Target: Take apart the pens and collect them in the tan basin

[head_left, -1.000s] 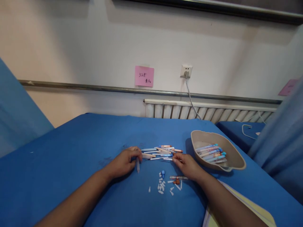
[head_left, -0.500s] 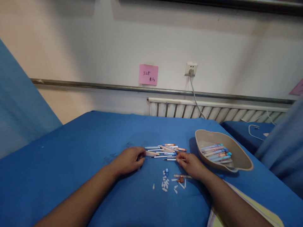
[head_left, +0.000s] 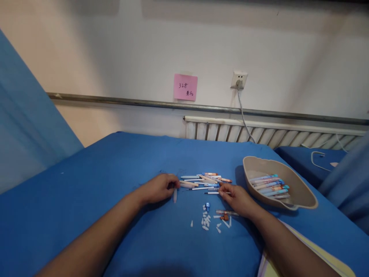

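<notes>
Looks like you're separating loose pen parts: left hand (head_left: 160, 187) fingers hold a translucent barrel (head_left: 175, 196); right hand (head_left: 238, 199) fingers are pinched narrow at a white refill (head_left: 211, 193), grip can't be confirmed. Both sit by the pen pile (head_left: 208, 179) on blue cloth (head_left: 144, 238). Next move likely calls for a light, precise pinch. Pink note (head_left: 185, 87) reads "32", rest unclear; no pen branding legible.
</notes>
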Tool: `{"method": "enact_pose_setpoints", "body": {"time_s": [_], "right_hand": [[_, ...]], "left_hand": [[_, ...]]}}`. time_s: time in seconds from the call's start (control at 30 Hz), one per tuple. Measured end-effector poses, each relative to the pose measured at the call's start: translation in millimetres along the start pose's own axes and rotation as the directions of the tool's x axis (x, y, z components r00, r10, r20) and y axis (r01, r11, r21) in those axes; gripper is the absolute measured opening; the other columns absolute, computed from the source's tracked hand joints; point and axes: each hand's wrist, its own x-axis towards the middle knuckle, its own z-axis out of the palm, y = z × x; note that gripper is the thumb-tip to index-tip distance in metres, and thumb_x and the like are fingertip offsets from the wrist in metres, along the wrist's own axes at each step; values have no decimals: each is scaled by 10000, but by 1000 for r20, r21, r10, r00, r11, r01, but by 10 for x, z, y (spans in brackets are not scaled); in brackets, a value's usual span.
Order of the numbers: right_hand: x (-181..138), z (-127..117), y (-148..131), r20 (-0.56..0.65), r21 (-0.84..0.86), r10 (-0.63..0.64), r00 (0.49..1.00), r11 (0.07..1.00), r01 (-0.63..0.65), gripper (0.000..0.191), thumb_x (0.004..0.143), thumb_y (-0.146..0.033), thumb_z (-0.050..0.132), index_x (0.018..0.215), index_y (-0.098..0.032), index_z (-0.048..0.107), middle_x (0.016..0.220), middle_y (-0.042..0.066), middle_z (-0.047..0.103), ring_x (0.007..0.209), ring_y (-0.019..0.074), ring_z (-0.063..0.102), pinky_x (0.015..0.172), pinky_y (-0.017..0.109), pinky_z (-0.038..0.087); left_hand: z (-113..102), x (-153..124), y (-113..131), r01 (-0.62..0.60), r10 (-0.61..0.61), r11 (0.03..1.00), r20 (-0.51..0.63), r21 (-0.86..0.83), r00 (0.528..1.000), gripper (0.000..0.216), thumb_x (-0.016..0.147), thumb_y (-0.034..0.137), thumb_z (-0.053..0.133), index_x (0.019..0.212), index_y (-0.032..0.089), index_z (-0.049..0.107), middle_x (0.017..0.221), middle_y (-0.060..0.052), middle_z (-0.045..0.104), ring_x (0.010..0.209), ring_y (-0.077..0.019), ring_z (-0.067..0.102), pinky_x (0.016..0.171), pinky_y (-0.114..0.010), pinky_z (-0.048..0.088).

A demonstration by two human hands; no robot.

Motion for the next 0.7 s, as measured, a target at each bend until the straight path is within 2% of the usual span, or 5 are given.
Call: {"method": "enact_pose_setpoints", "body": {"time_s": [0.13, 0.23, 0.43, 0.6, 0.7], "right_hand": [[1, -2, -9, 5, 0, 14, 1000, 1000, -14, 183, 826, -331, 461, 777, -198, 576, 589, -23, 533, 533, 121, 457, 495, 212, 307], [2, -7, -17, 9, -6, 16, 1000, 1000, -16, 189, 826, -334, 462, 758, -196, 572, 581, -24, 529, 526, 120, 452, 501, 214, 315], [2, -11, -23, -5, -17, -7, 1000, 1000, 7, 192, 830, -328, 460, 761, -194, 579, 640, -11, 574, 572, 125, 483, 528, 213, 334], [13, -3, -2, 0, -14, -2, 1000, 1000, 2, 184, 831, -325, 458, 764, -200, 575, 606, -24, 551, 533, 118, 452, 522, 212, 334], [17, -10, -4, -10, -18, -15, 1000, 1000, 15, 194, 834, -333, 455, 759, -201, 575, 609, -23, 552, 540, 121, 460, 539, 217, 345]], "left_hand": [[-73, -37, -2, -48, 46, 998, 57, 27, 997, 266, 628, 104, 543, 848, 211, 648, 898, -16, 587, 844, -194, 528, 765, -261, 385], [-93, -48, 39, -51, 48, 998, 57, 44, 997, 163, 653, 182, 614, 810, 209, 648, 879, -20, 587, 838, -203, 519, 754, -265, 374], [-85, -70, 173, 72, -72, 997, 97, 7, 993, 267, 731, 449, 615, 695, 185, 618, 597, 16, 556, 550, -138, 455, 533, -231, 295], [-70, -38, 291, 105, -74, 954, 121, -281, 990, 290, 731, 455, 616, 772, 170, 593, 638, 31, 557, 545, -108, 442, 505, -206, 305], [-7, 19, 275, 133, -82, 835, 119, -534, 989, 276, 709, 394, 656, 817, 149, 592, 681, 20, 557, 585, -101, 458, 543, -206, 343]]}}
